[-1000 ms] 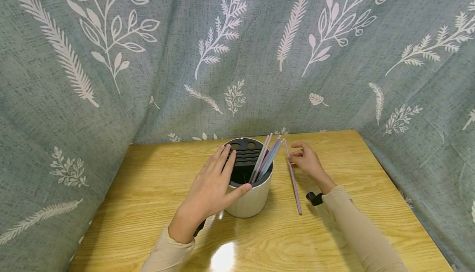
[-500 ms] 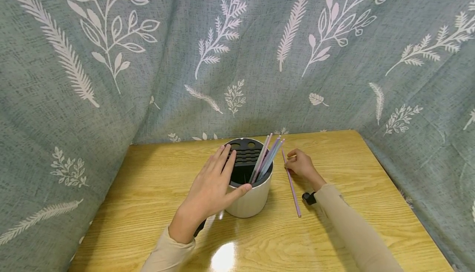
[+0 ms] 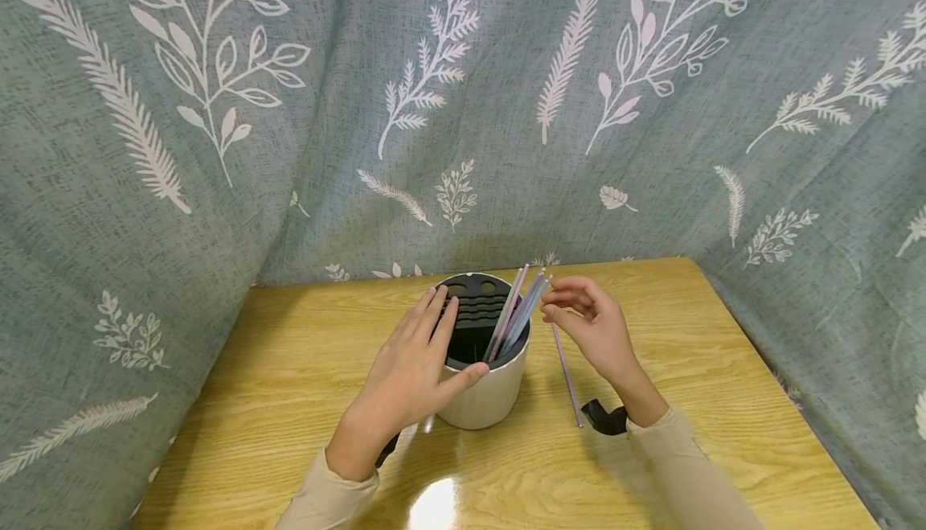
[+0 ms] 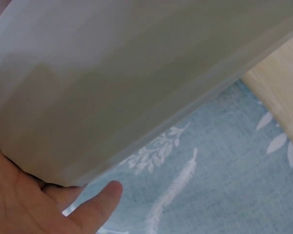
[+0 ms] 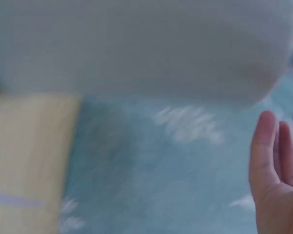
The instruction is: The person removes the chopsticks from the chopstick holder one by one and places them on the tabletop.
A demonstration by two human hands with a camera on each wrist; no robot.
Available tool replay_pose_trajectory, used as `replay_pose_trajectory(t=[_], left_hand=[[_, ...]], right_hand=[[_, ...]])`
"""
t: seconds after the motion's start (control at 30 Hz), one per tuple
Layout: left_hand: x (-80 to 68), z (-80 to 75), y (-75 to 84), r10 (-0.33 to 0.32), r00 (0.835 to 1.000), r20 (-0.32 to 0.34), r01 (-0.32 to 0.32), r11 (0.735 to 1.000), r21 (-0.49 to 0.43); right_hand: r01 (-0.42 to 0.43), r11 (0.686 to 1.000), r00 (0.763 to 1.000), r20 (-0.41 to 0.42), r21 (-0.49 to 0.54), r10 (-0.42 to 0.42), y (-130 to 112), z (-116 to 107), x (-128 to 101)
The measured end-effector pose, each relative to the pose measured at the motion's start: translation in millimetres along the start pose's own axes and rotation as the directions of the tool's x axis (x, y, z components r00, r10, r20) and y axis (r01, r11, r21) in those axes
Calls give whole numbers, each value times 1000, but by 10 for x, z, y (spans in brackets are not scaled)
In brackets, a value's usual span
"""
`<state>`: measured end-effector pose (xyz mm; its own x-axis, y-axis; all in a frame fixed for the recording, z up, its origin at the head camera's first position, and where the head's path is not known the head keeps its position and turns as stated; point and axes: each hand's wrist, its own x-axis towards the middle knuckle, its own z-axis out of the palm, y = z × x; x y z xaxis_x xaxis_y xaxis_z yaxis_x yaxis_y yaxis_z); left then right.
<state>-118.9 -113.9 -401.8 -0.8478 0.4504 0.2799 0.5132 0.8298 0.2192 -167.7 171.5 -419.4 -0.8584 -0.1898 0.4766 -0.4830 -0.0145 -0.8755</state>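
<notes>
A round white pen holder point(image 3: 483, 403) with a black slotted insert point(image 3: 477, 305) stands on the table, and several pastel straws point(image 3: 512, 317) lean out of its right side. My left hand point(image 3: 405, 369) rests on its left rim with the fingers extended; in the left wrist view that hand point(image 4: 53, 209) lies against the white wall point(image 4: 136, 73). One purple straw point(image 3: 567, 377) lies on the table to the right. Over its far end, beside the tips of the standing straws, hovers my right hand point(image 3: 596, 333), fingers loosely bent. In the right wrist view this hand point(image 5: 278, 180) holds nothing.
The wooden table point(image 3: 289, 401) has its right edge beyond my right arm. A blue-green leaf-patterned cloth point(image 3: 325, 112) hangs behind and along both sides. A black wrist camera point(image 3: 604, 417) sits under my right wrist.
My right hand touched the purple straw and shifted it slightly left and nearer. It has since risen off it towards the standing straws. My left hand stays put.
</notes>
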Motion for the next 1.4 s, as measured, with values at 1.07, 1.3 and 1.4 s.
replay_pose_trajectory(t=[1.07, 1.3, 1.4], left_hand=[[13, 12, -28, 3, 1000, 29, -3, 1000, -15], [-1, 2, -16, -1, 1000, 26, 1, 1000, -11], [-5, -6, -13, 0, 1000, 23, 1, 1000, -13]], right_hand=[[434, 812, 895, -290, 390, -339, -979, -115, 474], [290, 848, 935, -319, 443, -153, -747, -427, 448], [105, 952, 964, -266, 288, -26, -409, -542, 378]])
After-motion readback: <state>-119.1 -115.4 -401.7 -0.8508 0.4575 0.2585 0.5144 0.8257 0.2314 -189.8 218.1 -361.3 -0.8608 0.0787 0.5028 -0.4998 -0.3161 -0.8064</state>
